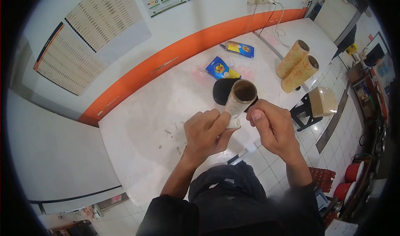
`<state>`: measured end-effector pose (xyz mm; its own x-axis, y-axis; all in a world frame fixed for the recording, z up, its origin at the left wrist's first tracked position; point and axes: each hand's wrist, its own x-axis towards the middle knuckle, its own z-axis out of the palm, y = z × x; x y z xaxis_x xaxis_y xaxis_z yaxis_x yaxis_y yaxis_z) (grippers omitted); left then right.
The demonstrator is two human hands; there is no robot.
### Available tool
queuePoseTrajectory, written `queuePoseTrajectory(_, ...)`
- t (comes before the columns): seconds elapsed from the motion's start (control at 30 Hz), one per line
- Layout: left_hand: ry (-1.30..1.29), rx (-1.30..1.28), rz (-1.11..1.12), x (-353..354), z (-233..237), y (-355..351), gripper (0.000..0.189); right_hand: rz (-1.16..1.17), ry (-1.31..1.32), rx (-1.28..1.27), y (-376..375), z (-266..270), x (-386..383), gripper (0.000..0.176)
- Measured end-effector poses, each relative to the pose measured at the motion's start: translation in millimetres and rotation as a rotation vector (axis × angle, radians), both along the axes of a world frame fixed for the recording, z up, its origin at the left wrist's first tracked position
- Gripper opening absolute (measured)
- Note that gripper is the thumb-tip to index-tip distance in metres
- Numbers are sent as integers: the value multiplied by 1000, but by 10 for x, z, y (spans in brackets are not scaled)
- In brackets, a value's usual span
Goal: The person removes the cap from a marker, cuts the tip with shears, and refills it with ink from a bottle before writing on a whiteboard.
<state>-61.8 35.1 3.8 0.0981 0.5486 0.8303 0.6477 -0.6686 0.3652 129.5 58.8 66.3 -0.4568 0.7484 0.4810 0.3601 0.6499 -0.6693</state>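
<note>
White surface [141, 132] fills the frame's centre, where a wide tube [238, 107] points its open end up, within reach of both hands. The left hand [205, 132] grips a small white roll [236, 123], apparently steadying it; the right hand [273, 127] is curled closed, any contents hidden.

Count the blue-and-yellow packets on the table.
2: one packet nearest the orange wall stripe, the other packet between it and the black object. None looks hidden.
</note>
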Motion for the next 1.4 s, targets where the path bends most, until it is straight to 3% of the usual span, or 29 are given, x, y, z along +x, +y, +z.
queuePoseTrajectory(0.13, -180, -47, -142, 27, -88, 46, 19, 12, -39, 25, -99, 97, 23, 2)
queuePoseTrajectory(0.43, -373, 33, -186, 147, -174, 26, 26, 10, 41, 82, -144, 139, 44, 5)
queuePoseTrajectory(0.6, -206, 111, -306, 105, 288, -239, 23, 0, 74, 75, -129, 152, 96, 4)
queuePoseTrajectory(0.7, -397, 224, -339, 357, 700, -690, 20, -16, 80, 54, -147, 166, 167, 3)
queuePoseTrajectory(0.8, -465, 402, -288, 542, 831, -708, 12, -33, 91, 53, -127, 128, 180, 8)
queuePoseTrajectory(0.93, -388, 449, -238, 556, 937, -747, 33, -68, 80, 50, -166, 99, 227, 13)
queuePoseTrajectory(1.0, -392, 496, -248, 558, 899, -698, 36, -65, 80, 54, -162, 92, 235, 5)
queuePoseTrajectory(1.13, -454, 155, -25, 597, 932, -936, 21, -79, 46, 12, -164, 13, 254, 12)
queuePoseTrajectory(1.17, -475, 136, -6, 618, 942, -941, 21, -79, 53, 19, -160, 39, 247, 4)
queuePoseTrajectory(1.3, -464, 521, -179, 542, 905, -698, 34, -88, 40, 47, -152, 26, 254, 5)
queuePoseTrajectory(1.4, -406, 626, -43, 359, 965, -760, 31, -30, 41, 12, -105, -19, 143, 7)
